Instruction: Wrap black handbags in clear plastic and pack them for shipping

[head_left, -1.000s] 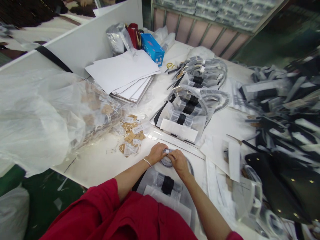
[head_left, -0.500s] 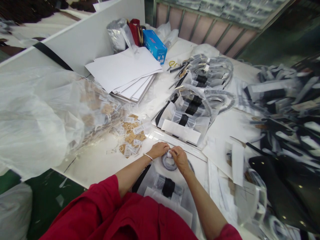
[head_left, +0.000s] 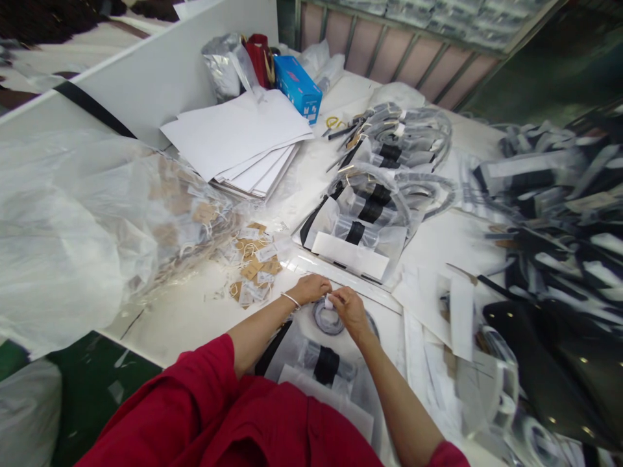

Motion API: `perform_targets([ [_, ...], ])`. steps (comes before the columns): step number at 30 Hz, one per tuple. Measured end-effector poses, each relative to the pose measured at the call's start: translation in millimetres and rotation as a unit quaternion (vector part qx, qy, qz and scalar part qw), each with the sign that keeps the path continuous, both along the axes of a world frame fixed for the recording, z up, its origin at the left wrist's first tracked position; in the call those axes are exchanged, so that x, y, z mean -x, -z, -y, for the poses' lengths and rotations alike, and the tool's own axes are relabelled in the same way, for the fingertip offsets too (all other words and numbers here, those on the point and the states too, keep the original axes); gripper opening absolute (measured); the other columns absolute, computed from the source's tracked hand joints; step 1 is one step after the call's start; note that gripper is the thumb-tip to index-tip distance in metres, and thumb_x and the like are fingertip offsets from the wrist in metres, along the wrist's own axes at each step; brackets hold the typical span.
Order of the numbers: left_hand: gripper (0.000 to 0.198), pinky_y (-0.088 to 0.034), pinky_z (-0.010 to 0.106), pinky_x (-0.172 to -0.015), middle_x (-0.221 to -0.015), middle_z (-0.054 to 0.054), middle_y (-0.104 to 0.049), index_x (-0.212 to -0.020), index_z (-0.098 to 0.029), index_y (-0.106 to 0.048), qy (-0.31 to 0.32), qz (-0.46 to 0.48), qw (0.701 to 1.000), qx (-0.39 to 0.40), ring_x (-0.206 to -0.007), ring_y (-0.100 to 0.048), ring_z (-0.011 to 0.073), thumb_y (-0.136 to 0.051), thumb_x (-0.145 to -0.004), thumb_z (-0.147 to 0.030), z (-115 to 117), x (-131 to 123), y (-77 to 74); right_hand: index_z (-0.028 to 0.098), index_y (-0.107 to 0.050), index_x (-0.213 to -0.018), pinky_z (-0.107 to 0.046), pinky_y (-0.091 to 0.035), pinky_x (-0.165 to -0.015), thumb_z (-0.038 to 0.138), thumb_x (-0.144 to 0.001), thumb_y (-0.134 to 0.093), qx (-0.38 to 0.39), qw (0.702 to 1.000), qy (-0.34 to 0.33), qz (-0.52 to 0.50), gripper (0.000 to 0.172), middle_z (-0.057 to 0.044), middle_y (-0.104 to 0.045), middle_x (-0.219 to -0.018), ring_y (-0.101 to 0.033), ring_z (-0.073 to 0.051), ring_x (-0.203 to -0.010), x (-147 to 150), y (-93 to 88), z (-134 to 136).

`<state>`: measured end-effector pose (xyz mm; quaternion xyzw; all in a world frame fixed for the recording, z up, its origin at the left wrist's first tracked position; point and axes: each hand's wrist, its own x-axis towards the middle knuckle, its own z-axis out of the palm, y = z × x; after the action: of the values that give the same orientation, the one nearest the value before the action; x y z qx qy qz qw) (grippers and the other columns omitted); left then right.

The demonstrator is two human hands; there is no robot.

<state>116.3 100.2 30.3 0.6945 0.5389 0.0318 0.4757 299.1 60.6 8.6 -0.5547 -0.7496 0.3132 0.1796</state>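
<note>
A coiled grey strap (head_left: 327, 329), seemingly wrapped in clear film, lies at the top of a plastic-covered bag (head_left: 302, 360) just in front of me. At the coil's upper edge, a small white strip (head_left: 329, 302) sticks up. My right hand (head_left: 351, 311) pinches this white strip between thumb and fingers. Just left of it, my left hand (head_left: 310, 288) is closed at the coil's upper left, fingertips together; what they hold is too small to make out. A dark band (head_left: 327, 364) crosses the clear-wrapped roll on the bag.
Wrapped bags (head_left: 357, 230) with coiled handles stand ahead. Brown tags (head_left: 253, 266) with white strings lie to the left, beside a big clear plastic bag (head_left: 73, 240). White sheets (head_left: 243, 133) and a blue box (head_left: 298, 87) are behind. Clear tape rolls (head_left: 506, 389) and dark pieces (head_left: 559, 363) fill the right.
Both hands stay at the coil with almost no movement. The whole view has shifted slightly.
</note>
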Motion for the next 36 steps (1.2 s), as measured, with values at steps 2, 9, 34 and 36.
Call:
perform_targets([
  [2,0.026,-0.046,0.022,-0.073,-0.086,-0.003,-0.073,-0.090,-0.026,-0.074,0.021,0.014,1.000,0.007,-0.083,-0.064,0.0156,-0.049,-0.085,-0.031,-4,3,0.8,0.022,-0.067,-0.077,-0.030,-0.044,-0.081,0.030,-0.090,-0.056,0.004,1.000,0.006,0.004,0.019,-0.003,-0.066,-0.081,-0.059,-0.019,-0.083,0,-1.9,2],
  [9,0.025,-0.045,0.025,-0.073,-0.085,0.000,-0.073,-0.089,-0.025,-0.073,0.007,-0.012,1.000,-0.010,-0.083,-0.064,0.0186,-0.050,-0.084,-0.034,-6,-3,0.9,0.021,-0.066,-0.081,-0.031,-0.044,-0.081,0.029,-0.092,-0.052,0.000,1.000,-0.002,0.016,0.020,-0.004,-0.065,-0.080,-0.058,-0.020,-0.084,1,-6.8,4],
  [34,0.021,-0.044,0.031,-0.074,-0.088,0.007,-0.067,-0.100,-0.018,-0.055,0.008,-0.070,0.992,-0.102,-0.083,-0.063,0.0228,-0.036,-0.095,-0.026,15,-19,12.1,0.023,-0.066,-0.066,-0.028,-0.041,-0.069,0.025,-0.081,-0.061,0.100,0.994,0.004,0.044,0.016,-0.002,-0.065,-0.072,-0.059,-0.017,-0.071,2,-21.4,-11],
  [36,0.016,-0.044,0.031,-0.077,-0.092,0.006,-0.066,-0.099,-0.019,-0.055,0.018,-0.061,0.992,-0.112,-0.087,-0.061,0.0217,-0.041,-0.094,-0.025,18,-20,11.8,0.023,-0.066,-0.064,-0.027,-0.040,-0.065,0.027,-0.078,-0.063,0.151,0.986,0.065,0.042,0.014,0.000,-0.066,-0.069,-0.059,-0.016,-0.067,4,-21.0,-13],
])
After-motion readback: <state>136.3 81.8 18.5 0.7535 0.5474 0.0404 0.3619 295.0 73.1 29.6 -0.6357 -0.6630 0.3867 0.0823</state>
